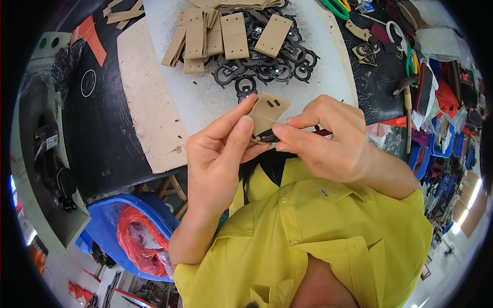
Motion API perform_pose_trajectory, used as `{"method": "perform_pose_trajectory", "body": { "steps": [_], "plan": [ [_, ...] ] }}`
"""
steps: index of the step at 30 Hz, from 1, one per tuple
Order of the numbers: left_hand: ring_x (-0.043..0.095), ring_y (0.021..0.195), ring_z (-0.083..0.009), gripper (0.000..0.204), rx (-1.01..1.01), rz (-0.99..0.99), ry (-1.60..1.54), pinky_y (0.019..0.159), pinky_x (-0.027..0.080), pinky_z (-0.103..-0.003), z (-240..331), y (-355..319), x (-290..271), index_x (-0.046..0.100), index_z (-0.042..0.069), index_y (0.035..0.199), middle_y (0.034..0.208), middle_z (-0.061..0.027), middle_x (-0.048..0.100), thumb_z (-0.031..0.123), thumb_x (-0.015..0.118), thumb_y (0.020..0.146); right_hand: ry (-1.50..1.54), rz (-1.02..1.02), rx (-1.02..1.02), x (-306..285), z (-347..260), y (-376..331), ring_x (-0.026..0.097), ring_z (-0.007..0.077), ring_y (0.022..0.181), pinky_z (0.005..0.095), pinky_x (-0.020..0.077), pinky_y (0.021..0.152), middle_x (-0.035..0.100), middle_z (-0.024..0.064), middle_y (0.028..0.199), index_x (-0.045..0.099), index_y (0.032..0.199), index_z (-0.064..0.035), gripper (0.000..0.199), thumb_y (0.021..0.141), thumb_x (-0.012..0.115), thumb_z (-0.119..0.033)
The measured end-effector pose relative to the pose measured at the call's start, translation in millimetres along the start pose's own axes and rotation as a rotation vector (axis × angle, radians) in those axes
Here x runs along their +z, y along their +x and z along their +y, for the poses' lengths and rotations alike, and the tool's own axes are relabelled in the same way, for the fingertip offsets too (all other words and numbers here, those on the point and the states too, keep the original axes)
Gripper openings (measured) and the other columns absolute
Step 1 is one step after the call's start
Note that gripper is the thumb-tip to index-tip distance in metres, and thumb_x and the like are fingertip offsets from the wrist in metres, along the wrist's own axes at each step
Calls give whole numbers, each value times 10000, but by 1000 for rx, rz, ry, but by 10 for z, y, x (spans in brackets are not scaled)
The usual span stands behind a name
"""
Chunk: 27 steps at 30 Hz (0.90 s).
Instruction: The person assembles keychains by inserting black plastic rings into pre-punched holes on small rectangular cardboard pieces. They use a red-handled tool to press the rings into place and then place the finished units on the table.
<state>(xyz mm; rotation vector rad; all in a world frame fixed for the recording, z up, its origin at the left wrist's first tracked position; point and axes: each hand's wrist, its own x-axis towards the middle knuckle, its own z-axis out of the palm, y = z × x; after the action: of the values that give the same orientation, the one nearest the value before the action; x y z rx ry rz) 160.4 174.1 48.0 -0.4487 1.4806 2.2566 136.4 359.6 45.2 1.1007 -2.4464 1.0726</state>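
Tan piece, two slots near its far end, is held up at the near edge of the white sheet, between both hands. Left hand pinches its left edge, thumb on top, fingers beneath, no real gap; probably gripped there to keep it steady and leave the face free. Right hand is mostly curled, thumb and forefinger closed on a dark tool at the piece's near end; red shows behind the fingers, shape mostly hidden, exact contact can't tell. Tan strips lie bundled on the sheet's far part, black ring parts heaped beside and under some, likely kept within reach. Tan board sticks out left of the sheet; blue bin with red bag stands left of and nearer than the sheet.
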Motion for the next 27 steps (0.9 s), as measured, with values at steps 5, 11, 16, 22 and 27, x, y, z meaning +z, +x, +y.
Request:
{"method": "perform_pose_trajectory", "body": {
  "steps": [5,11,16,22,27],
  "plan": [
    [609,860,-106,309,-38,-32,-4,748,539,-234,8,0,-5,524,-39,1214,1009,-106,632,92,493,935,-9,-46,30,-63,-20,19,536,177,536,282,420,411,561,37,678,652,808,-42,180,636,704,-53],
    [603,880,-128,310,265,90,420,744,505,-225,-65,-68,149,520,-70,1206,1026,-123,629,13,514,907,-16,-148,300,-90,-53,19,537,182,515,274,417,430,569,76,684,648,806,-44,124,714,708,-102],
    [618,909,-165,341,289,95,267,795,505,-253,-84,-45,79,497,-85,1218,1022,-146,631,-16,532,886,250,-300,596,-334,12,198,578,148,549,252,444,480,630,90,756,665,884,-30,188,748,721,-147],
    [635,923,-206,340,276,62,399,805,508,-261,-113,-16,109,489,-102,1213,1030,-161,629,-3,534,891,370,-69,674,-201,-4,195,629,146,672,258,500,592,653,97,798,657,991,-30,216,775,667,-23],
    [634,925,-186,306,252,57,434,805,505,-253,-172,-40,183,513,-103,1182,1021,-157,632,-10,530,891,428,-97,695,-118,47,70,641,210,710,291,508,610,633,112,828,612,987,-19,271,732,591,69]
  ]
}}
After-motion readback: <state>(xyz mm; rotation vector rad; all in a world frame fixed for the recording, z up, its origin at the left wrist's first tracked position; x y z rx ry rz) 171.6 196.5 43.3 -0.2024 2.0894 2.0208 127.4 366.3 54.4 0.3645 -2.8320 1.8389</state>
